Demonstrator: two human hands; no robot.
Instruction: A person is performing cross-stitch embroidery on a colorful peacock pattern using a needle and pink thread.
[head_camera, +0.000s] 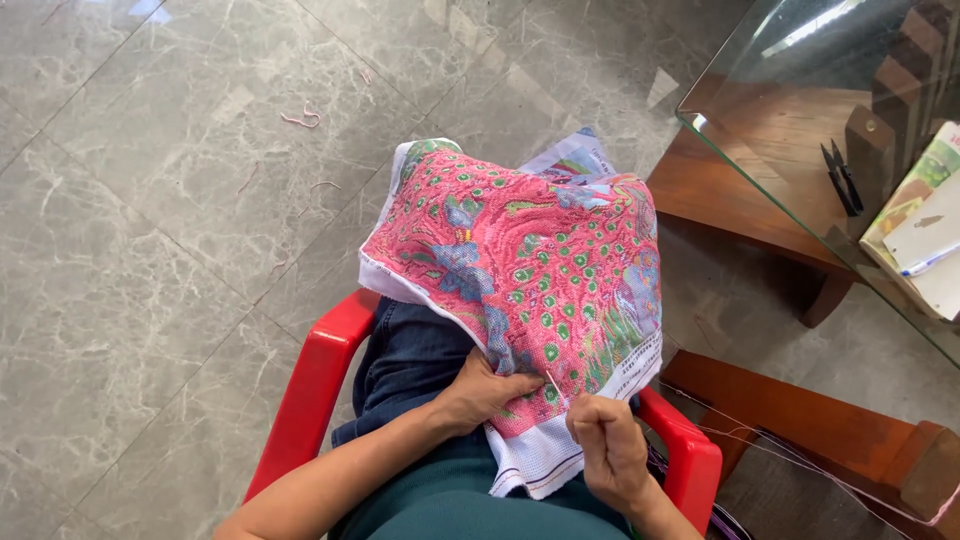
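Observation:
A pink cross-stitch cloth (520, 250) with green dots and blue patches lies draped over my lap. My left hand (480, 392) grips the cloth at its near edge, thumb on top, fingers tucked under. My right hand (608, 445) pinches a thin needle (556, 386) whose tip sits at the cloth's lower part, just right of my left hand. A fine thread (800, 460) trails off to the right.
I sit in a red plastic chair (320, 390) on a grey marble floor (150, 250). A glass-topped wooden table (790, 130) stands at the right, with small black snips (842, 180) and papers (925, 225) on it. Thread scraps (302, 118) lie on the floor.

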